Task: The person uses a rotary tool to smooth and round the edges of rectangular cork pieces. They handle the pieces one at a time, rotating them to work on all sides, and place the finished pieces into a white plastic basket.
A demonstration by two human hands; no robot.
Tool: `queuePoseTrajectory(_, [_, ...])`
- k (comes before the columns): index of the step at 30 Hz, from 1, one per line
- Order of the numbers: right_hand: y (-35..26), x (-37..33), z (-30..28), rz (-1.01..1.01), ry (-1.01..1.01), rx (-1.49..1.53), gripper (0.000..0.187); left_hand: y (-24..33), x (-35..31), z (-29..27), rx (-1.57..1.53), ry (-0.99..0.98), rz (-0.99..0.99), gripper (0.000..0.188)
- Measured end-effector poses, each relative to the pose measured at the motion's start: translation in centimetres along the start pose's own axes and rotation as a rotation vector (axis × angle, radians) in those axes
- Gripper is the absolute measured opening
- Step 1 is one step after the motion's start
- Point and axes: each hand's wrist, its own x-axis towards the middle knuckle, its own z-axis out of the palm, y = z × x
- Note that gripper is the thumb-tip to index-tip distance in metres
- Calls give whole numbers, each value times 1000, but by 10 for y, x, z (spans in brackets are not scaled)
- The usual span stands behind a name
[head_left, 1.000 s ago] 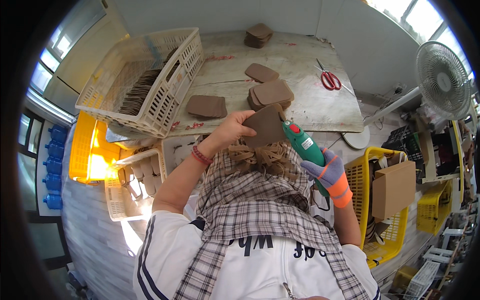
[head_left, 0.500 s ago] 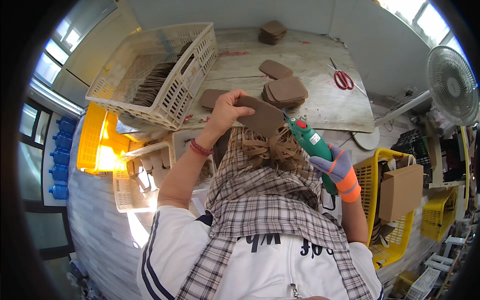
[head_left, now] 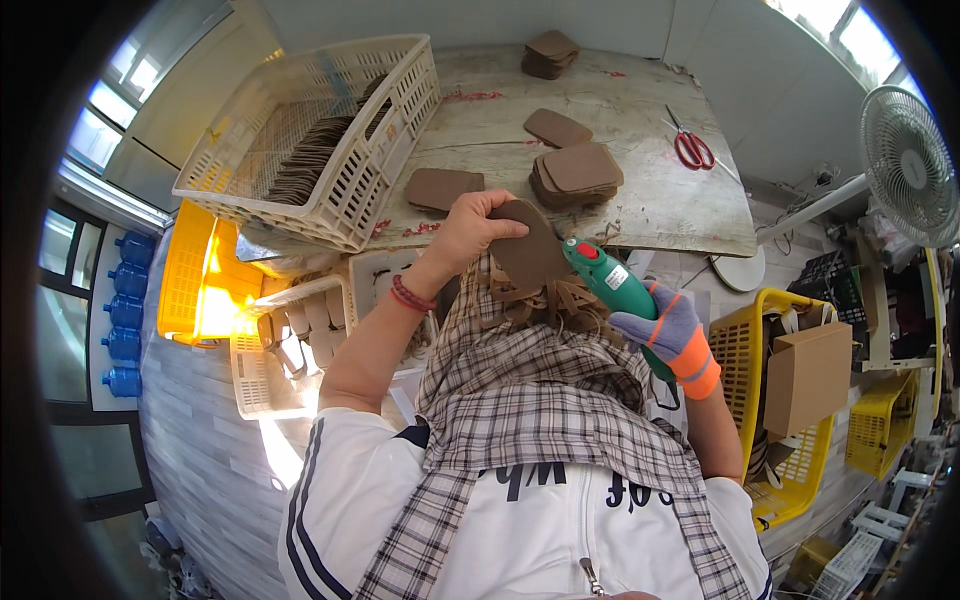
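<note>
My bare left hand (head_left: 478, 228) pinches the upper edge of a flat brown piece with rounded corners (head_left: 530, 250), held over my lap. In my gloved right hand (head_left: 668, 328) is a green handheld electric cutter (head_left: 612, 278) with a red button, its head at the brown piece's right edge. The cutter's blade is too small to make out. Thin brown offcut strips (head_left: 550, 308) lie bunched on my checked apron (head_left: 540, 400) below the piece. On the table ahead sit a stack of brown pieces (head_left: 578, 172), a single piece (head_left: 557, 127) and a low pile (head_left: 443, 188).
A white crate (head_left: 385, 150) with a row of brown pieces stands at the table's left. Red-handled scissors (head_left: 692, 150) and another stack (head_left: 549, 54) lie farther back. A yellow basket (head_left: 737, 375) with a cardboard box (head_left: 808, 378) is at my right, below a fan (head_left: 908, 165).
The brown piece has turned more upright in my left hand, which has shifted slightly right and down. The cutter has moved a little left and down along its edge.
</note>
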Motion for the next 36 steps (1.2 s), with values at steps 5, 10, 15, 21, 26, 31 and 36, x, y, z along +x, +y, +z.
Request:
queuePoseTrajectory(5, [0, 6, 2, -24, 1, -83, 42, 7, -1, 9, 42, -118, -109, 15])
queuePoseTrajectory(10, [1, 20, 10, -50, -27, -62, 41, 2, 1, 13, 164, -259, -155, 15])
queuePoseTrajectory(15, [15, 25, 7, -20, 45, 68, 39, -30, 8, -40, -65, 135, -22, 27])
queuePoseTrajectory(21, [56, 23, -12, 23, 104, 125, 37, -74, 38, -136, 797, 827, -28, 41])
queuePoseTrajectory(26, [73, 20, -15, 60, 151, 107, 38, -60, 92, -53, 1336, 545, 326, 48])
queuePoseTrajectory(31, [79, 15, -17, 57, 159, 202, 38, -56, 140, 7, 1275, 247, 244, 50])
queuePoseTrajectory(36, [88, 9, -25, 74, 200, 230, 37, -57, 147, 11, 1315, 181, 218, 52])
